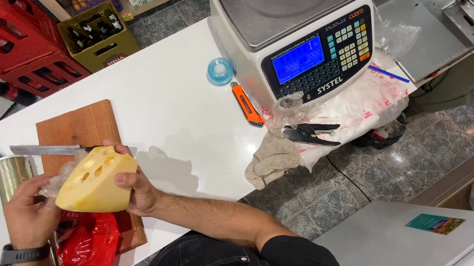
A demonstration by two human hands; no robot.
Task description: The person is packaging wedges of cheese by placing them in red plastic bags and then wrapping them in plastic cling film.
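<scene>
A pale yellow cheese wedge (93, 185) with round holes is held above the wooden cutting board (82, 125). My right hand (138, 192) grips its near side, thumb on the cut face and fingers over the top. At the wedge's other end, my left hand (28, 217), which wears a dark wristwatch, pinches crumpled clear plastic wrap (57, 183). A long serrated knife (44, 149) lies on the board just behind the cheese. Red plastic wrapping (90, 242) lies crumpled on the board below the cheese.
A metal can (9, 173) stands left of the board. A weighing scale (294, 33) with a blue display sits at the back of the white counter (175, 103), with an orange utility knife (247, 105), a blue tape roll (220, 71), a black tool (310, 133), a beige cloth (272, 160) and plastic bags (363, 105) near it. Red crates (18, 39) stand beyond.
</scene>
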